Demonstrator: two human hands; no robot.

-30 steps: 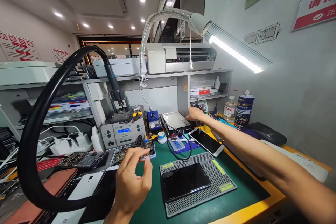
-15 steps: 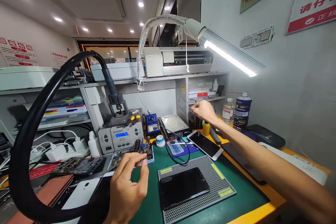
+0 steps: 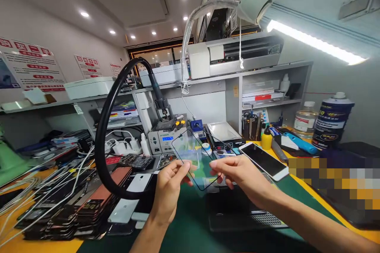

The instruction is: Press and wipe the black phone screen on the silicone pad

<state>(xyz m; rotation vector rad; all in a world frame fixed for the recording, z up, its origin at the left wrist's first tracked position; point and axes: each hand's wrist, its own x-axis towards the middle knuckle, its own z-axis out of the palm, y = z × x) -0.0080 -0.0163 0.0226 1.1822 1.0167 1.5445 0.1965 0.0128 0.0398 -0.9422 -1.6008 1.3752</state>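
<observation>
A clear screen protector (image 3: pixel 196 150) with a thin black border is held tilted in the air, gripped by both hands. My left hand (image 3: pixel 168 189) pinches its lower left edge between thumb and fingers. On the opposite side, my right hand (image 3: pixel 240 172) has its fingertips closed on the right edge. Below them a black phone (image 3: pixel 228 209) lies on a grey perforated mat (image 3: pixel 270 218), partly hidden by the right forearm. Behind the right hand rests a white-framed phone (image 3: pixel 264 161) with a dark screen.
A rework station (image 3: pixel 167 139) with a looping black hose (image 3: pixel 102 142) stands left of centre. Stacked phone parts (image 3: pixel 97 205) and white cables fill the left. At right are a yellow bottle (image 3: pixel 266 141), a clear bottle (image 3: pixel 304 120) and a spray can (image 3: pixel 332 120). A lit lamp (image 3: pixel 317 41) hangs above.
My right hand has brought the screen protector from the back right to the middle. My left hand, empty before, now grips its other edge. The view has turned left.
</observation>
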